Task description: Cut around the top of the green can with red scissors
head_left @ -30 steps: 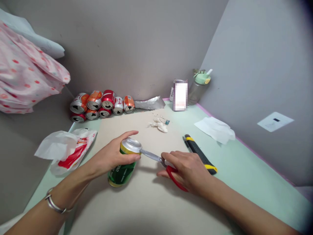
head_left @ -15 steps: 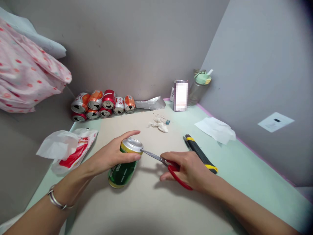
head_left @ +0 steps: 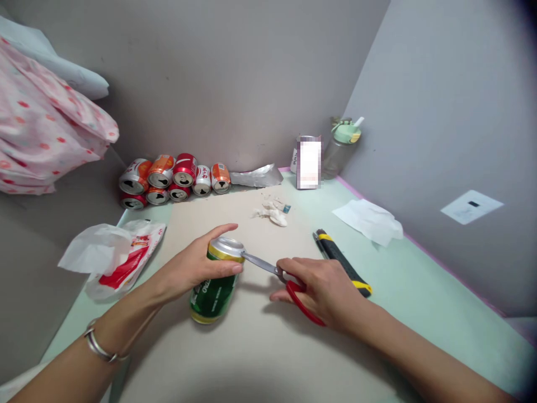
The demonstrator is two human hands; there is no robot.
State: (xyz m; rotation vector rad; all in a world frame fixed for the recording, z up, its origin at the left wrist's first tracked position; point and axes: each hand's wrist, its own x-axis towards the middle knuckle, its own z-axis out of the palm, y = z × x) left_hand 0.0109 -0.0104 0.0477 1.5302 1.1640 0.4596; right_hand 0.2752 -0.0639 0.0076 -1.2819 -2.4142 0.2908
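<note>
A green can (head_left: 213, 296) with a yellow band and silver top leans slightly on the beige board (head_left: 251, 352). My left hand (head_left: 210, 257) is wrapped round its upper part, thumb on the near side. In my right hand (head_left: 321, 285) are red-handled scissors (head_left: 260, 264), gripped by the handles. Their blades point left, and the tips meet the can's side just below the silver rim; how deep they go I cannot make out. A black and yellow utility knife (head_left: 342, 263) lies just beyond my right hand.
Several drink cans (head_left: 184, 170) are stacked against the back wall beside a silver metal sheet (head_left: 258, 175). Crumpled tissue (head_left: 271, 212) lies mid-board. A tissue pack (head_left: 126, 263) is left, white paper (head_left: 369, 220) right, and a bottle (head_left: 340, 151) stands behind.
The can's lower end has swung slightly to the right, so it stands a bit more upright. The scissors still touch it below the rim. The whole view has shifted a little.
</note>
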